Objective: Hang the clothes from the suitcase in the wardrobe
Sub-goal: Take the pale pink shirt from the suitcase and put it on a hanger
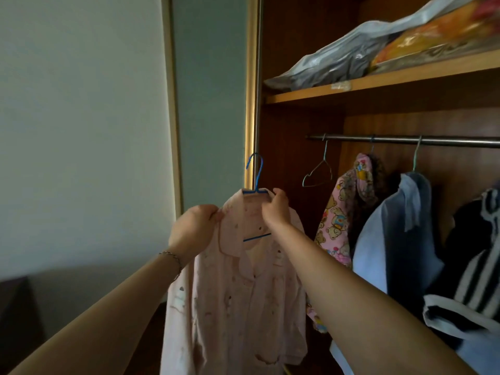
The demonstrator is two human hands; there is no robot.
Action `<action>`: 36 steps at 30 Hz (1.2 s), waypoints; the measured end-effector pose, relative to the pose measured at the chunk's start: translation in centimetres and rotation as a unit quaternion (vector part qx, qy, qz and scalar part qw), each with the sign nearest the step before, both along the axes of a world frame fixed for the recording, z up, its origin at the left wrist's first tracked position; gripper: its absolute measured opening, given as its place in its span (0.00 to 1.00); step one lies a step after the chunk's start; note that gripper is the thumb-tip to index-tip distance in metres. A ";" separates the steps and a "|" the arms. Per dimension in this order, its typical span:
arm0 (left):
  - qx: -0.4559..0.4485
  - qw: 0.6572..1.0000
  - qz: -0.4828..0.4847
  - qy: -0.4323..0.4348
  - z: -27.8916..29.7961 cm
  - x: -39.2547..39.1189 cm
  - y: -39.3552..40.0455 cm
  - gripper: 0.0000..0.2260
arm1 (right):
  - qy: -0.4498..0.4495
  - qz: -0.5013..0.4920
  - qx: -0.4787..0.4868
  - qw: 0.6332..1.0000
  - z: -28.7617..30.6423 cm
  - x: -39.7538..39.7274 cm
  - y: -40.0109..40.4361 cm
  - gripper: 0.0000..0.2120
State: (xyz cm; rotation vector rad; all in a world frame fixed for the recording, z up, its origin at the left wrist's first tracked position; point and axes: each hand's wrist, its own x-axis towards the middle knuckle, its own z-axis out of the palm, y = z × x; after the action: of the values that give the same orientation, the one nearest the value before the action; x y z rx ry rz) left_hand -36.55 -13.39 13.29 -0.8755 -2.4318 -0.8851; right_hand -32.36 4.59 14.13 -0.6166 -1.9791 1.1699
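On blue hanger [255,174], pale pink shirt [235,293]

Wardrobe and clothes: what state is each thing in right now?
Pink shirt: on the blue hanger, held up, not yet on the rail.
Left hand: pinches the shirt's shoulder.
Right hand: grips the shirt's collar by the hanger.
Rail: carries an empty wire hanger, a bear-print garment and a blue garment.
Wardrobe: open.
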 end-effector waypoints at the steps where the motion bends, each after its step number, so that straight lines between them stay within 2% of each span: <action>1: 0.000 1.000 -0.001 -0.001 0.0 0.1 0.6 0.16 | -0.008 0.005 -0.003 1.000 -0.1 0.1 0.3 0.24; 6: 0.000 1.000 0.000 -0.002 0.4 -0.1 3.6 0.14 | -0.031 0.009 -0.069 0.997 0.0 -0.6 2.8 0.26; 10: -0.003 1.000 -0.003 -0.009 0.8 -1.1 6.5 0.15 | -0.004 0.011 -0.127 0.992 0.9 -0.9 4.3 0.18; 14: -0.002 0.999 -0.026 -0.027 1.2 -2.6 9.5 0.14 | 0.002 0.029 -0.138 0.990 1.5 -0.6 7.4 0.18; 16: -0.001 0.999 -0.034 -0.032 1.1 -3.1 10.9 0.14 | -0.014 0.041 -0.136 0.990 1.5 -0.2 9.0 0.20; 19: -0.002 0.998 -0.046 -0.039 1.1 -3.7 13.4 0.13 | -0.022 0.006 -0.125 0.992 0.8 -0.9 12.0 0.25; 24: -0.010 0.998 -0.057 -0.020 1.4 -4.1 17.7 0.12 | 0.008 -0.040 -0.160 0.986 1.4 -0.9 16.9 0.31; 28: -0.004 0.997 -0.066 -0.026 1.6 -4.9 20.8 0.11 | 0.074 -0.116 -0.156 0.978 1.8 -0.9 19.5 0.38; 36: 0.020 0.994 -0.092 -0.050 2.5 -5.6 25.7 0.12 | 0.138 -0.143 -0.145 0.969 3.4 0.8 24.4 0.34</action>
State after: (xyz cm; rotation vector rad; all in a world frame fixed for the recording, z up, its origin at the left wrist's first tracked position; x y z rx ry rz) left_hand -42.17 12.33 15.74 -1.0783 -2.4379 -1.0633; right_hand -31.58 29.00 17.56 -0.8093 -1.4450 1.2939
